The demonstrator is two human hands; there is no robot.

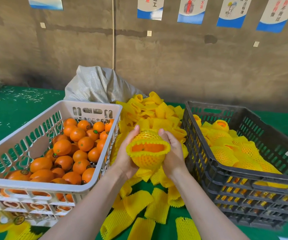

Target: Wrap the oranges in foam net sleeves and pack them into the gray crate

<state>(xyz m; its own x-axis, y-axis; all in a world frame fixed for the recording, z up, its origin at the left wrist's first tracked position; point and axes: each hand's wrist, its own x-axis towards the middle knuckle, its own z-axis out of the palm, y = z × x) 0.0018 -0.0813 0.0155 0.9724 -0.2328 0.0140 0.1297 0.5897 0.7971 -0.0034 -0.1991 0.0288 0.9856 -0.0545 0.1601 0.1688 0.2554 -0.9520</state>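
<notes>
My left hand (125, 153) and my right hand (171, 153) cup one orange (146, 147) between them, above the middle of the table. A yellow foam net sleeve (148, 159) covers most of this orange; its open mouth faces me and shows bare peel. The white crate (94, 184) on the left holds several unwrapped oranges (81, 144). The dark gray crate (214, 168) on the right holds several sleeved oranges (226, 151).
A heap of loose yellow foam sleeves (155, 111) lies on the green table (15, 110) between the crates and runs toward me. A gray woven sack (98, 85) slumps behind the heap. A brown wall with hung posters stands at the back.
</notes>
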